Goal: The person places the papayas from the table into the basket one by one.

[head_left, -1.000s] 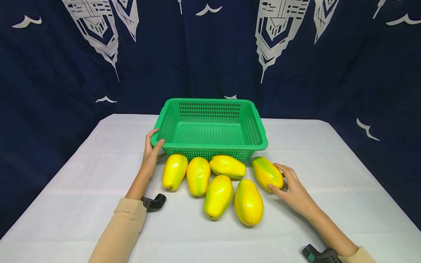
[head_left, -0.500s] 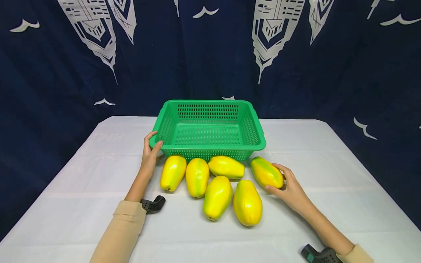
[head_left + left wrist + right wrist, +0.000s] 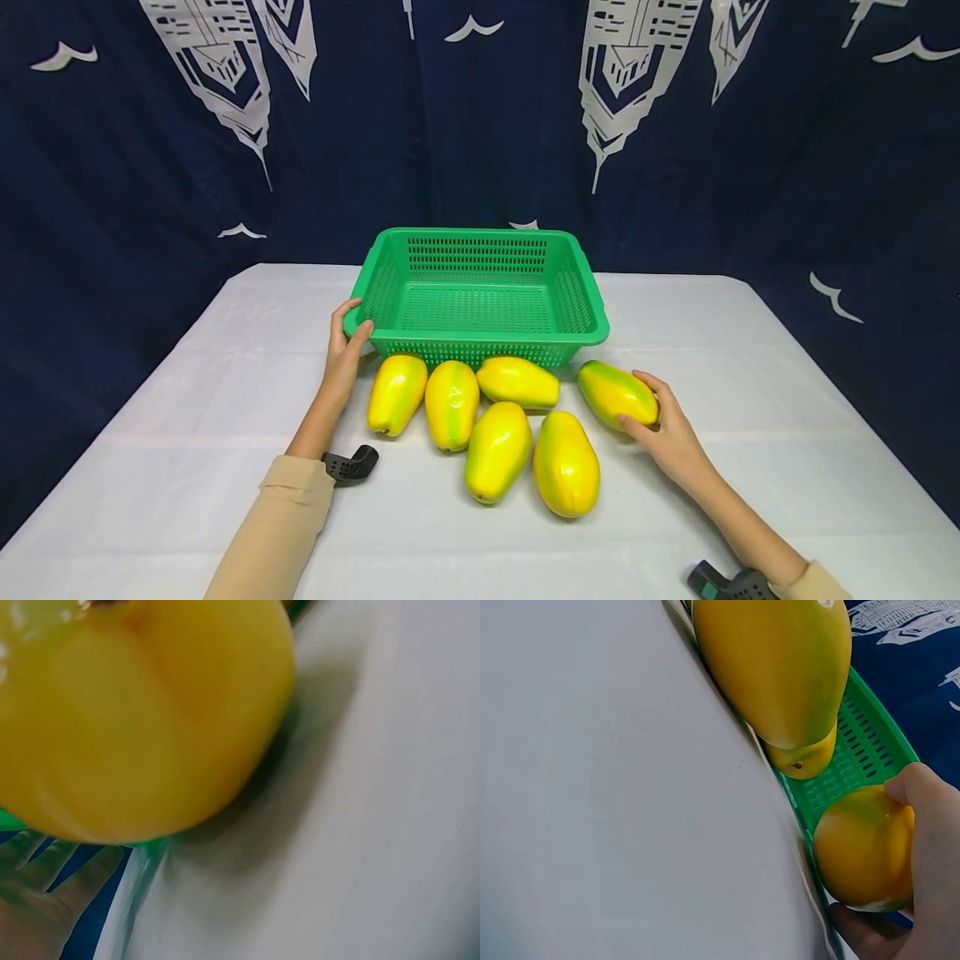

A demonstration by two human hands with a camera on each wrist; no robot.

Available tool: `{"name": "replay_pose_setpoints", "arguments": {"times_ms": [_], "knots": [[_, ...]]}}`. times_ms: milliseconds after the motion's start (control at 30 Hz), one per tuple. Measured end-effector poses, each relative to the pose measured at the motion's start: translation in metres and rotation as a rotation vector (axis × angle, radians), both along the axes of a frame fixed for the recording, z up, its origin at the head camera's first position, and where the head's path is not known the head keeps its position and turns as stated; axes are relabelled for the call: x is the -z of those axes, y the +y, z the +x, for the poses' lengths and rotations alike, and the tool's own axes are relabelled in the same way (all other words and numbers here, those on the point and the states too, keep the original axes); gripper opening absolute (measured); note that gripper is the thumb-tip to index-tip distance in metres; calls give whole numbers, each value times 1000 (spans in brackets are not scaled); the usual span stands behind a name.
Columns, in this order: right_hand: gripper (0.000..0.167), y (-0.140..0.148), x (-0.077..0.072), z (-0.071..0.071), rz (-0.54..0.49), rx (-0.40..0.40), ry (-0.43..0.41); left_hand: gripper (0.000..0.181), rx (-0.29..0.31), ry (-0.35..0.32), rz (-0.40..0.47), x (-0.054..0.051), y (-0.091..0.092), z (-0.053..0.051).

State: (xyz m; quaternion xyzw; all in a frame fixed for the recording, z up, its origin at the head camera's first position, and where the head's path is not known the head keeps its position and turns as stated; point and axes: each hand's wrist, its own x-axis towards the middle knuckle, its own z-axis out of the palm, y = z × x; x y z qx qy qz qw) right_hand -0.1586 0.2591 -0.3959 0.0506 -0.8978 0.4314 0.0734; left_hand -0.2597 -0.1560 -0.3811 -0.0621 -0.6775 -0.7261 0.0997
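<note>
A green plastic basket stands on the white table in the head view. My left hand holds its left front corner, thumb over the rim and fingers along the outside. To the right of the basket's front, my right hand grips the lower right end of a yellow-green papaya. In the right wrist view the thumb lies on top of this papaya, with a finger below it. One papaya fills much of the left wrist view, partly hiding the left hand.
Several more papayas lie in front of the basket, among them one at the left, one lying sideways and one nearest the front. White cloth covers the table. A dark blue patterned curtain hangs behind.
The papaya in my right hand has swung slightly to the right at its lower end, along with the fingers. My left hand stays on the basket corner.
</note>
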Motion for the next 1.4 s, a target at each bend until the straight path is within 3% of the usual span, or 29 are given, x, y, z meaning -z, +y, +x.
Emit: {"name": "replay_pose_setpoints", "arguments": {"times_ms": [700,1000,1400], "knots": [[61,0,-3,6,-84,138,90,51,-3,-3,-27,1,0,1],[61,1,-3,5,-172,144,173,50,-14,-3,-48,0,-1,1],[63,-1,-8,7,-271,142,302,47,-17,-6,-11,-1,1,3]]}}
